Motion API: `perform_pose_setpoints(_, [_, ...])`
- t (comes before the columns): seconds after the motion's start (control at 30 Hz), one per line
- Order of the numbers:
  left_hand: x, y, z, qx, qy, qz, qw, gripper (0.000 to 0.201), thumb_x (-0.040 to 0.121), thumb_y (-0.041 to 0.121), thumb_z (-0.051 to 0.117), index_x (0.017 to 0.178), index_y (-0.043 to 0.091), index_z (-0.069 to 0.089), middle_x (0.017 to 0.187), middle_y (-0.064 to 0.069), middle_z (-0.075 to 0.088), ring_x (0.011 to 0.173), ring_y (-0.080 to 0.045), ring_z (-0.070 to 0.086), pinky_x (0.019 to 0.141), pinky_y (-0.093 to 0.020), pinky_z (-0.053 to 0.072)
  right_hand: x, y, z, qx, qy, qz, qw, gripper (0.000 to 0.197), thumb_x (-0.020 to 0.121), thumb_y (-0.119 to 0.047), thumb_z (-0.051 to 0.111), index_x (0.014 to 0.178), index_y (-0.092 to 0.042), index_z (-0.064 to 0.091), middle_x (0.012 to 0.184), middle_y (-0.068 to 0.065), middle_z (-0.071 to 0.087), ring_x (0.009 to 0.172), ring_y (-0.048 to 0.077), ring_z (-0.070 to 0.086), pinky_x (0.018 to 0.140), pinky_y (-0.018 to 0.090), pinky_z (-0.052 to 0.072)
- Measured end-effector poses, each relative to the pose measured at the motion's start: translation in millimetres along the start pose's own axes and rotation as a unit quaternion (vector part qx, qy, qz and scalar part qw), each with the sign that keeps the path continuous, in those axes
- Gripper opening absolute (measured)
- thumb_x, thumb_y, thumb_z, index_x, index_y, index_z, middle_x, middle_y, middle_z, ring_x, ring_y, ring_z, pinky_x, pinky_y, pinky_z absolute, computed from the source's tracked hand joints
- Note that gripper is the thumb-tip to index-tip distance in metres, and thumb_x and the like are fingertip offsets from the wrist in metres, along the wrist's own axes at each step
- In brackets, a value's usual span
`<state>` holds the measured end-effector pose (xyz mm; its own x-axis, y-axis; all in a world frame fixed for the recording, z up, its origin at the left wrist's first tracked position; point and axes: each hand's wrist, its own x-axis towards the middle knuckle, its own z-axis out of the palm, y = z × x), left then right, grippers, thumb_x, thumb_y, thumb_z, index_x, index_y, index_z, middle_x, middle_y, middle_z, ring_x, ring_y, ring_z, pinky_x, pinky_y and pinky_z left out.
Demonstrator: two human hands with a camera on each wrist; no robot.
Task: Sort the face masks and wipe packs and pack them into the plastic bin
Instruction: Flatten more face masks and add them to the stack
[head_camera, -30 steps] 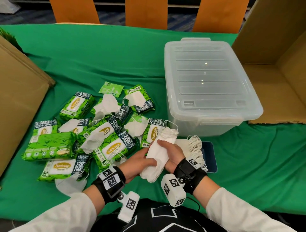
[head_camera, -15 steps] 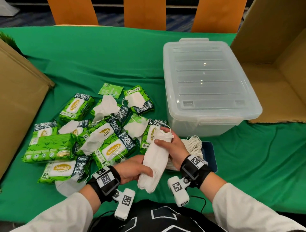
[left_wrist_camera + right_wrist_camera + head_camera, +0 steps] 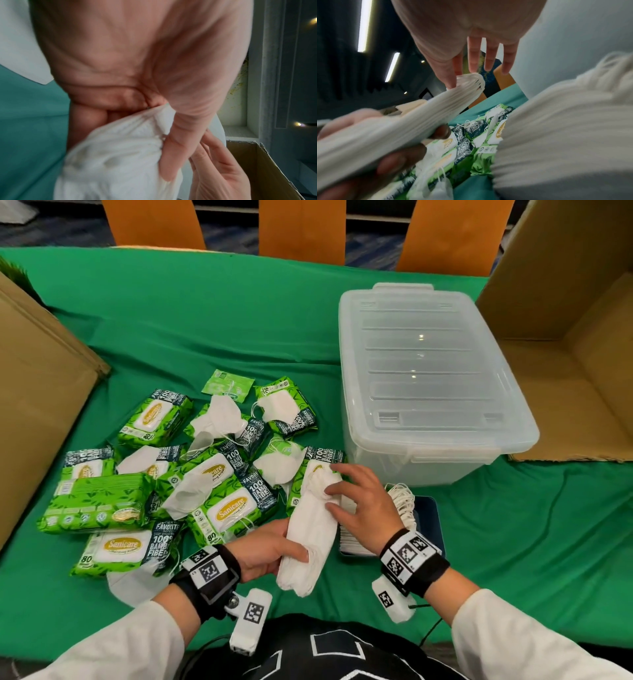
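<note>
My left hand (image 3: 270, 553) grips the near end of a stack of white face masks (image 3: 310, 529), thumb across it in the left wrist view (image 3: 120, 155). My right hand (image 3: 359, 501) has its fingers spread and straight, with thumb and index tips touching the stack's far end (image 3: 467, 82). Several green wipe packs (image 3: 229, 505) lie in a heap to the left, with loose white masks (image 3: 188, 494) among them. The clear plastic bin (image 3: 424, 364) stands at the right with its lid on.
A second pile of masks (image 3: 400, 501) rests on a dark blue tray (image 3: 428, 518) under my right wrist. Cardboard boxes stand at the left (image 3: 41, 405) and right (image 3: 565, 371). Orange chair backs (image 3: 301, 231) line the table's far edge.
My right hand slid from the middle of the mask stack up to its far end and spread its fingers. The left hand kept its grip on the near end.
</note>
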<state>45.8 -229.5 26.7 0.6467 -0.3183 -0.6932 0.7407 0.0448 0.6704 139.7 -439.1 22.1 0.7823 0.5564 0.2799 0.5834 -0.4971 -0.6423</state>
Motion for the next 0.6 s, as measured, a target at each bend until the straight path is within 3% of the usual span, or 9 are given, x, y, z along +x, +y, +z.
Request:
perform_pose_setpoints(0.07, [0,3,3,0.008,0.013,0.014,1.000,0.066,0.072,0.006,0.077,0.134,0.020,0.060,0.127,-0.011,0.071,0.122,-0.035,0.064,0.105,-0.068,0.043,0,-4,1,-0.059,-0.015,-0.057,0.997,0.024,0.092,-0.028,0.067,0.112,-0.016,0.071,0.132,0.000,0.063,0.127,0.026,0.052,0.109,0.038,0.040])
perform_pose_setpoints(0.13, [1,7,8,0.019,0.026,0.029,0.999,0.063,0.074,0.006,0.075,0.133,0.024,0.060,0.124,-0.010,0.072,0.119,-0.035,0.065,0.101,-0.067,0.047,-2,-11,1,-0.120,-0.040,-0.065,0.990,0.036,0.094,-0.032,0.059,0.124,-0.015,0.067,0.131,-0.001,0.063,0.128,0.025,0.052,0.109,0.044,0.040])
perform_pose_setpoints(0.27, [8,10,14,0.052,0.039,0.072,0.995,0.056,0.085,-0.002,0.071,0.131,0.025,0.057,0.118,-0.009,0.073,0.111,-0.030,0.069,0.089,-0.057,0.056,-8,-25,1,-0.177,-0.073,-0.037,0.981,0.053,0.094,-0.037,0.051,0.142,-0.014,0.053,0.138,0.003,0.056,0.131,0.025,0.047,0.112,0.049,0.038])
perform_pose_setpoints(0.37, [13,5,14,0.051,0.062,0.110,0.991,0.064,0.085,-0.009,0.069,0.137,0.024,0.052,0.116,-0.004,0.074,0.108,-0.020,0.071,0.081,-0.040,0.060,-10,-30,3,-0.150,-0.092,-0.041,0.984,0.061,0.094,-0.034,0.052,0.149,-0.009,0.044,0.147,0.009,0.048,0.138,0.027,0.041,0.116,0.051,0.035])
perform_pose_setpoints(0.5, [21,-4,8,0.035,0.088,0.148,0.984,0.078,0.078,-0.005,0.075,0.144,0.025,0.047,0.128,0.001,0.070,0.122,-0.019,0.065,0.103,-0.044,0.052,-13,-29,1,-0.102,-0.128,-0.062,0.985,0.065,0.096,-0.028,0.056,0.155,-0.009,0.036,0.160,0.008,0.037,0.152,0.022,0.026,0.124,0.047,0.024])
perform_pose_setpoints(0.6, [27,-11,2,0.036,0.109,0.162,0.980,0.082,0.070,0.006,0.079,0.144,0.025,0.049,0.132,0.002,0.068,0.125,-0.017,0.063,0.107,-0.044,0.048,-17,-29,-9,-0.019,-0.114,-0.092,0.989,0.059,0.094,-0.023,0.066,0.149,-0.011,0.048,0.156,0.004,0.044,0.151,0.018,0.030,0.123,0.042,0.028])
